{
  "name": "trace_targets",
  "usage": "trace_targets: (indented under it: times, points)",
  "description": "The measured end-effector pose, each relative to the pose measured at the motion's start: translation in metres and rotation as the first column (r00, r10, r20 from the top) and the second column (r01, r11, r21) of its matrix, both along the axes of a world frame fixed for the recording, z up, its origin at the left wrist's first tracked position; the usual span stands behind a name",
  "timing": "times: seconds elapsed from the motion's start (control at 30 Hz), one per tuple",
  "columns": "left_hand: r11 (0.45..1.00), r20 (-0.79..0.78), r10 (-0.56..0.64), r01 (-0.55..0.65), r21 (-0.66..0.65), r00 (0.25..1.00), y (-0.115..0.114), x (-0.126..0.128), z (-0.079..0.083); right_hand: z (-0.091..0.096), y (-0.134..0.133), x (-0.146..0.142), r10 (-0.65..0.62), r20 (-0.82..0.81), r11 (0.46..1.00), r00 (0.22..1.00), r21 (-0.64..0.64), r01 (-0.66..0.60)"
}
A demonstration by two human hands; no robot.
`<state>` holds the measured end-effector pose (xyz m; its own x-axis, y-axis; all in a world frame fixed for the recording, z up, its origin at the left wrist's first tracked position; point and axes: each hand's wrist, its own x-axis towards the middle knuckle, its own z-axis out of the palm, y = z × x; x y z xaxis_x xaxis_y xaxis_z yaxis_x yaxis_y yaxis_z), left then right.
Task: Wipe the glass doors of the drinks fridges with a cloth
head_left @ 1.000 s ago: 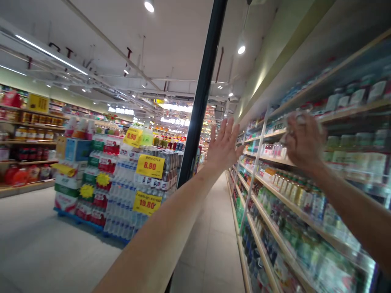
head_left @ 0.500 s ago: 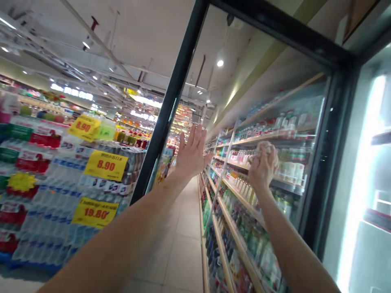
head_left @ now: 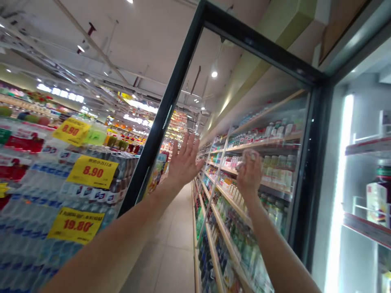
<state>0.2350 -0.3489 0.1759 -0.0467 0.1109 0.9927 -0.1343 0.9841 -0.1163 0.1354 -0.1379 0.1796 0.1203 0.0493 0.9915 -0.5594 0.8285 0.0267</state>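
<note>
A glass refrigerator door (head_left: 227, 51) with a black frame stands swung open in front of me. Against its pane my left hand (head_left: 185, 160) lies flat, fingers spread, holding nothing. Farther right, my right hand (head_left: 251, 177) presses a crumpled, pale cloth (head_left: 249, 154) to the glass. The fingers are bent over the cloth and hide much of it. Bottles on shelves show in the glass behind both hands; whether they are reflected or seen through it I cannot tell.
At the left are stacked packs of bottled water (head_left: 33, 221) with yellow price signs (head_left: 92, 171). On the right, the lit refrigerator interior (head_left: 339, 171) holds shelves (head_left: 366, 147) with bottles and cartons. Pale floor tiles (head_left: 171, 260) run between.
My right hand has moved slightly on the pane with the cloth. My left hand stays flat on the glass. The view has turned a little to the right, showing more of the refrigerator interior.
</note>
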Motion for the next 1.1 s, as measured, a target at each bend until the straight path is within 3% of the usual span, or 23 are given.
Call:
trace_targets:
  times: [0.07,0.13,0.23,0.3,0.4,0.47,0.53,0.63,0.7,0.83,0.9,0.97,1.1]
  points:
    - [1.000,0.004,0.004,-0.004,-0.001,1.000,0.000,0.000,0.000,0.014,0.015,-0.011,0.054,-0.007,0.981,0.999,-0.186,-0.054]
    - [1.000,-0.001,0.002,-0.003,-0.008,1.000,-0.001,0.000,-0.001,0.026,0.006,-0.009,0.087,-0.002,0.975,0.996,-0.203,-0.085]
    - [0.999,-0.019,-0.014,0.014,-0.037,1.000,-0.003,0.000,-0.001,0.036,-0.035,0.014,0.065,0.017,0.998,0.998,0.002,-0.065]
    - [0.998,-0.026,-0.029,0.028,-0.054,0.999,-0.004,0.000,-0.001,0.038,-0.060,0.029,0.040,-0.001,0.985,0.999,0.167,-0.040]
    - [0.997,-0.030,-0.034,0.032,-0.069,0.999,-0.007,-0.001,-0.002,0.033,-0.061,0.033,0.030,-0.033,0.940,0.999,0.340,-0.017]
    - [0.997,-0.027,-0.019,0.017,-0.076,0.999,-0.008,-0.002,-0.002,0.028,-0.039,0.021,0.031,-0.020,0.963,0.999,0.268,-0.025]
    - [0.997,-0.026,-0.001,-0.001,-0.078,1.000,-0.008,-0.003,-0.003,0.024,-0.014,0.007,0.044,0.018,0.998,0.999,0.041,-0.044]
    - [0.997,-0.022,0.014,-0.015,-0.076,1.000,-0.007,-0.004,-0.003,0.022,-0.003,-0.003,0.073,0.051,0.971,0.996,-0.233,-0.059]
    - [0.997,-0.021,0.018,-0.019,-0.080,1.000,-0.006,-0.004,-0.003,0.019,-0.020,0.004,0.072,0.043,0.978,0.997,-0.197,-0.062]
    - [0.995,-0.026,0.028,-0.031,-0.091,0.999,-0.008,-0.002,-0.003,0.005,-0.066,0.028,0.045,-0.031,0.989,0.999,0.145,-0.040]
    - [0.993,-0.021,0.030,-0.032,-0.112,0.999,-0.012,0.001,-0.005,0.002,-0.067,0.029,0.040,-0.043,0.977,0.998,0.209,-0.030]
    - [0.990,-0.011,0.029,-0.030,-0.140,1.000,-0.016,0.003,-0.009,0.004,-0.047,0.020,0.031,-0.005,0.990,1.000,0.138,-0.030]
    - [0.989,-0.001,0.033,-0.033,-0.146,0.999,-0.017,0.007,-0.017,0.015,0.005,-0.005,0.062,0.078,0.977,0.995,-0.206,-0.045]
